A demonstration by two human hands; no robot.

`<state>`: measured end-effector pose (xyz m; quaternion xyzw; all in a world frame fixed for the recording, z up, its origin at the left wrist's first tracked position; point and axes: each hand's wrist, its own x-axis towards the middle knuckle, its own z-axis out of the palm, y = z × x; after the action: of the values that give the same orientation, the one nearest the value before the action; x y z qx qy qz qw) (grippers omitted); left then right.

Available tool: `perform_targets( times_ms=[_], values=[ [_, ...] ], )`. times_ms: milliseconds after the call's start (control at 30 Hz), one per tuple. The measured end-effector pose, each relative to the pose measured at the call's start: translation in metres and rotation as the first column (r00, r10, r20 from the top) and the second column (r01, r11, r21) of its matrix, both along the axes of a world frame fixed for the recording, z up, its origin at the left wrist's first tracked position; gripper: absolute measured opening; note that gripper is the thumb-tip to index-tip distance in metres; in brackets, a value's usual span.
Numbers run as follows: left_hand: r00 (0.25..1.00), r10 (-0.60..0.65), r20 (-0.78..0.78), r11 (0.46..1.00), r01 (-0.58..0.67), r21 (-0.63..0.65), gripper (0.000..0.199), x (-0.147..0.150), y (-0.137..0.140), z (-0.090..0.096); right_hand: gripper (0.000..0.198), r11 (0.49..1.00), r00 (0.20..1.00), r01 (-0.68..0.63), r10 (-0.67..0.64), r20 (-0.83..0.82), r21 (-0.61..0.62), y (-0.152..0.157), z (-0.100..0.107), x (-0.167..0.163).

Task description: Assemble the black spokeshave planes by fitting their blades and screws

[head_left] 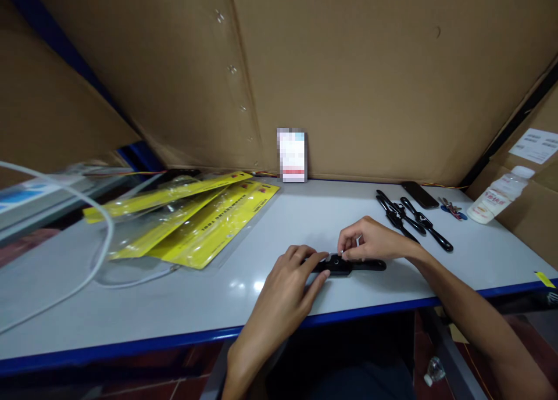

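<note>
A black spokeshave lies on the table near its front edge, its right handle sticking out past my hands. My left hand is closed round its left handle, thumb and fingers on either side. With fingertips pinched together, my right hand grips a small silver screw at the far edge of the spokeshave's body. The fingers partly cover that screw. Several more black spokeshaves lie bunched together beyond my right hand.
Yellow blister packs are piled at the left, near a white cable. A lit phone leans on the cardboard wall. At the right are a dark phone, keys and a white bottle.
</note>
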<state>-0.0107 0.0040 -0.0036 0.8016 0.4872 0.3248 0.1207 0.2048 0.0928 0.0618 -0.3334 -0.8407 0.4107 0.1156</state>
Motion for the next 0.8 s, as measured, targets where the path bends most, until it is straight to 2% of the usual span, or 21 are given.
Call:
perform_targets(
  times_ms=[67,233,433,800],
  values=[
    [1.0,0.001,0.002,1.0,-0.001,-0.001,0.025,-0.0001,0.0001,0.0,0.007,0.998,0.999,-0.035,0.036,0.005,-0.046,-0.0014,-0.0003,-0.0002],
    [1.0,0.003,-0.003,1.0,-0.003,0.012,0.025,-0.0002,0.0008,-0.0009,0.006,0.997,0.997,-0.075,0.075,0.006,-0.014,0.0003,-0.0058,-0.0015],
    [1.0,0.003,-0.001,1.0,-0.003,0.017,0.026,0.0,0.0005,-0.001,0.006,0.998,0.999,-0.034,0.033,0.007,0.055,-0.0005,-0.0044,-0.004],
    [1.0,0.007,-0.011,1.0,-0.007,0.015,0.027,-0.0003,0.0012,-0.0011,0.006,0.997,1.0,-0.017,0.015,0.025,0.071,-0.0069,-0.0036,-0.009]
  ],
)
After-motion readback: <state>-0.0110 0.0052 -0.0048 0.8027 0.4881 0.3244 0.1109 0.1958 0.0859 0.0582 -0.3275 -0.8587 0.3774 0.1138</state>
